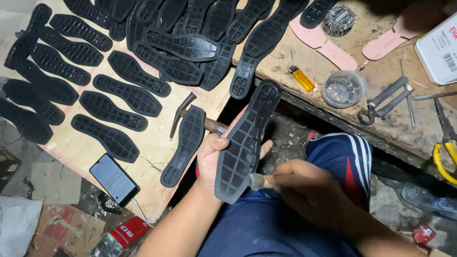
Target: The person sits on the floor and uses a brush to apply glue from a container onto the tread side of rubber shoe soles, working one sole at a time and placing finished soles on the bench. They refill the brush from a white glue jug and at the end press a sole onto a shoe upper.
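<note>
My left hand (pixel 209 159) grips a black rubber shoe sole (pixel 245 143), tread grid facing up, held slanted over my lap. My right hand (pixel 304 188) is closed on the wooden handle of a small brush (pixel 257 181), whose tip touches the sole's lower right edge. Another loose black sole (pixel 184 145) lies on the board just left of my left hand, partly over a hammer (pixel 190 116).
Several black soles (pixel 114 102) cover a pale wooden board (pixel 152 143). A phone (pixel 114 180) lies at its near edge. On the workbench to the right: a yellow lighter (pixel 303 79), a clear round tub (pixel 343 88), pincers (pixel 383 101), pink insoles (pixel 323 45), a white box (pixel 440 50).
</note>
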`<state>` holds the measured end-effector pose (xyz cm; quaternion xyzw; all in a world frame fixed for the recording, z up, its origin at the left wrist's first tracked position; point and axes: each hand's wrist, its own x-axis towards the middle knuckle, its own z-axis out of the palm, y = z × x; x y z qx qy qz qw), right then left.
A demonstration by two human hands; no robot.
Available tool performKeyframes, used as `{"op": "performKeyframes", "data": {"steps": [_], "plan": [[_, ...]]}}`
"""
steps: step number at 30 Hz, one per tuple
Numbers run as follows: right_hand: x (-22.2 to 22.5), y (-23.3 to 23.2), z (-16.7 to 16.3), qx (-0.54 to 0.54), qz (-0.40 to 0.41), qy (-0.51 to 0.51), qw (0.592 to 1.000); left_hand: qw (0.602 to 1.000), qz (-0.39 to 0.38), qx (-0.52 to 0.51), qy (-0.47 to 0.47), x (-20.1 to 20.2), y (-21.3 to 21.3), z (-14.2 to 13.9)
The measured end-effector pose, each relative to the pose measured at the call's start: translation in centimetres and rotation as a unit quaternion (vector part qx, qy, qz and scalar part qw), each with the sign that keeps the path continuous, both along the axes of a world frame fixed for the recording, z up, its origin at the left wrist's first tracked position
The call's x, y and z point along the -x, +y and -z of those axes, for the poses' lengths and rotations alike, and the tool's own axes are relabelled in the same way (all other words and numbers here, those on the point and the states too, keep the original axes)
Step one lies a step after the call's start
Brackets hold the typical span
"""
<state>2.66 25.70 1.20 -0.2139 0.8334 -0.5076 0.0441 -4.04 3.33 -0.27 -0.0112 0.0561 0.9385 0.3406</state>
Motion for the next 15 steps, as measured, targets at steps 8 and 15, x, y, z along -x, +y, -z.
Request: {"op": "performKeyframes", "data": {"steps": [8, 15], "plan": [[-0.2, -1.6, 0.0, -0.061, 0.076, 0.094, 0.991, 0.998, -0.032, -0.005, 0.057, 0.9, 0.9, 0.2], [-1.6, -2.3, 0.5, -0.093, 0.070, 0.130, 0.985, 0.994, -0.088, 0.001, 0.060, 1.1, 1.4, 0.5]]}}
